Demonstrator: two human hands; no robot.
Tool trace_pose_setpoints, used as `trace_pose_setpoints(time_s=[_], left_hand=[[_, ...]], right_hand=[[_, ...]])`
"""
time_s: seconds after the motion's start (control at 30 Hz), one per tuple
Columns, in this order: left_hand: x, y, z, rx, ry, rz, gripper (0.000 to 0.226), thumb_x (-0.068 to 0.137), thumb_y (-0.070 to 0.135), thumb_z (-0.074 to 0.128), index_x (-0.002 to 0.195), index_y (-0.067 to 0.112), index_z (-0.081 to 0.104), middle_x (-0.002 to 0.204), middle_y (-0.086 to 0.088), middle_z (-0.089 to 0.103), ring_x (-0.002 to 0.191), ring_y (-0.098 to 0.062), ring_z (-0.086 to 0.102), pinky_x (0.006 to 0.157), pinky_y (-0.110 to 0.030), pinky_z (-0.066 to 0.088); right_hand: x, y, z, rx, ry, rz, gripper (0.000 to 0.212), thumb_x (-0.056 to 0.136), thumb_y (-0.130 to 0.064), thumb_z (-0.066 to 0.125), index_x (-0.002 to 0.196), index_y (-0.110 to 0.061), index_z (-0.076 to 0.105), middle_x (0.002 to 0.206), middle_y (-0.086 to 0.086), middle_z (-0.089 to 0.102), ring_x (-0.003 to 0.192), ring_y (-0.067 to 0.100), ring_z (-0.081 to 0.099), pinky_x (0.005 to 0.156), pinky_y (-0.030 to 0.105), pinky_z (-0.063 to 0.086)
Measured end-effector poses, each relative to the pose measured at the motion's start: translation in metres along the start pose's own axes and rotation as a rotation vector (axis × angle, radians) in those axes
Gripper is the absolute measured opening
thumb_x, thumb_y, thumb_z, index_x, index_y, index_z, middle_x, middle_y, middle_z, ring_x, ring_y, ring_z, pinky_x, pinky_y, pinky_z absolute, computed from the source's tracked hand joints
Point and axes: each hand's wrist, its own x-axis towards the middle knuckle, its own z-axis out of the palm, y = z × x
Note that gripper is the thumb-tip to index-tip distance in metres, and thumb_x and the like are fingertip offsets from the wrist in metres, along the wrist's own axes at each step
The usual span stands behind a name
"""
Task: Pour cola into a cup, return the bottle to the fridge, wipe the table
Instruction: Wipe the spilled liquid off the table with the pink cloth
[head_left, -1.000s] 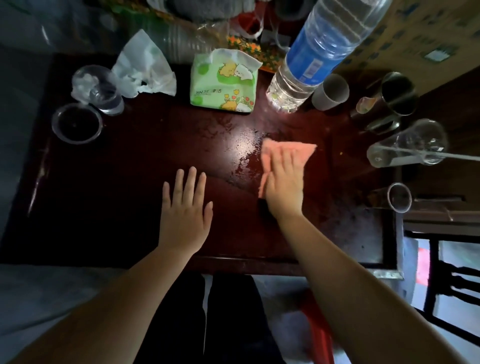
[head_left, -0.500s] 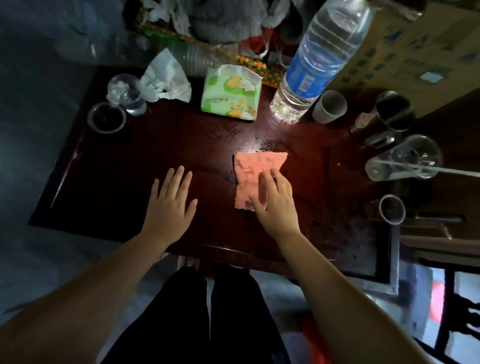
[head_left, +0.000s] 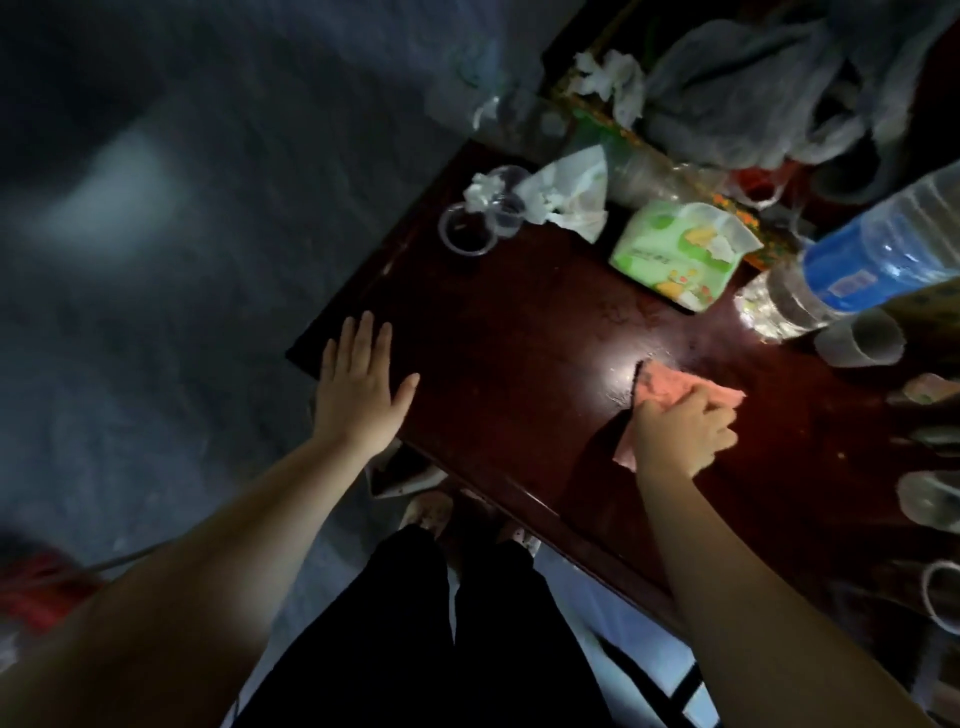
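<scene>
The right hand (head_left: 680, 436) is gripping the pink cloth (head_left: 667, 385), probably soft and limp, best bunched mid-fold, while the left hand (head_left: 363, 389) is lying flat-fingered on the surface (head_left: 519, 332).

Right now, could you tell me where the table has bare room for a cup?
The widest bare stretch of the table lies between the left hand, the tissue pack and the pink cloth under the right hand. The far and right edges are crowded: clear cups, crumpled tissue, water bottle, paper cup.
</scene>
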Motion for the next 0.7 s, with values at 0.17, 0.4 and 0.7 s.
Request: trace_pose_setpoints(time_s=[0.17, 0.4, 0.7], left_hand=[[-0.007, -0.034, -0.004, -0.063, 0.047, 0.048, 0.085, 0.09, 0.065, 0.028, 0.151, 0.006, 0.021, 0.159, -0.015, 0.014, 0.148, -0.029, 0.008, 0.118, -0.042, 0.012], [-0.005, -0.056, -0.004, -0.118, 0.012, 0.186, 0.097, 0.084, 0.072, 0.032, 0.15, 0.002, 0.021, 0.158, -0.016, 0.019, 0.147, -0.027, 0.012, 0.118, -0.042, 0.019], [-0.003, -0.065, 0.0, -0.125, 0.024, 0.245, 0.1, 0.082, 0.072, 0.033, 0.149, -0.001, 0.022, 0.156, -0.018, 0.023, 0.146, -0.028, 0.016, 0.117, -0.038, 0.017]], right_hand=[[-0.015, -0.023, 0.012, -0.053, -0.023, 0.012, 0.058, 0.086, -0.026, 0.053, 0.138, -0.008, 0.033, 0.14, 0.021, 0.027, 0.121, 0.041, 0.03, 0.098, 0.053, 0.037], [-0.08, -0.092, 0.041, -0.115, -0.127, -0.489, 0.058, 0.081, -0.028, 0.062, 0.135, -0.019, 0.042, 0.134, 0.016, 0.037, 0.115, 0.036, 0.036, 0.093, 0.042, 0.035], [-0.137, -0.169, 0.061, -0.004, -0.534, -1.051, 0.059, 0.083, -0.007, 0.053, 0.138, -0.023, 0.044, 0.136, 0.0, 0.039, 0.125, 0.021, 0.032, 0.1, 0.036, 0.037]])
